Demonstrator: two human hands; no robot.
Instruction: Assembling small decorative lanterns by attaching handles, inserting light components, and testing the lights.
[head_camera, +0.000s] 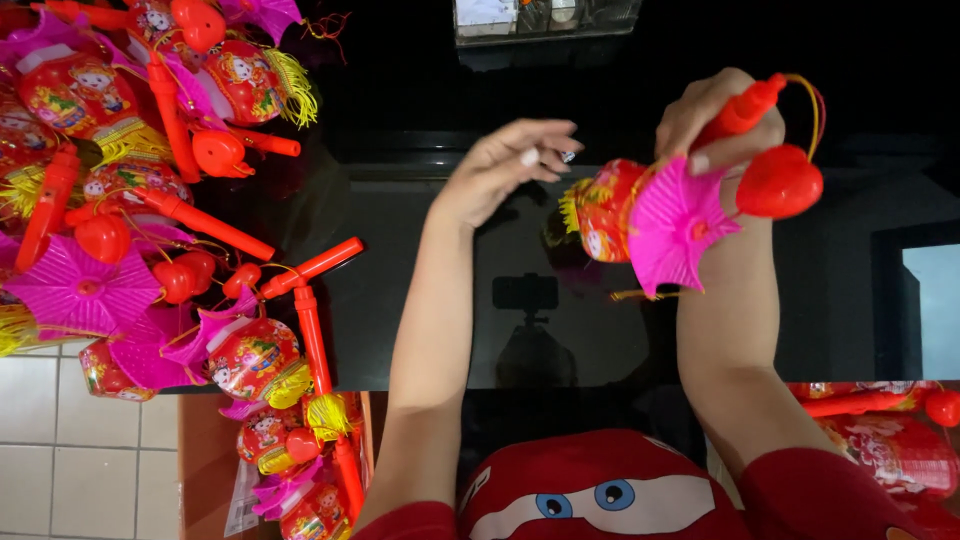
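— Glossy black tabletop (420, 300) noted. Right hand (715, 120)?
— Clenched on red plastic lantern toy with pink paper fan (675, 220), hung below its fingers. Left hand (510, 165) released, beside it; tassels could be snagged.

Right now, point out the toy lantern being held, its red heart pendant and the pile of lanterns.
toy lantern (608, 210), head view, on its red printed body.
red heart pendant (780, 182), head view, heart's middle.
pile of lanterns (85, 290), head view, on a pink pleated fan.
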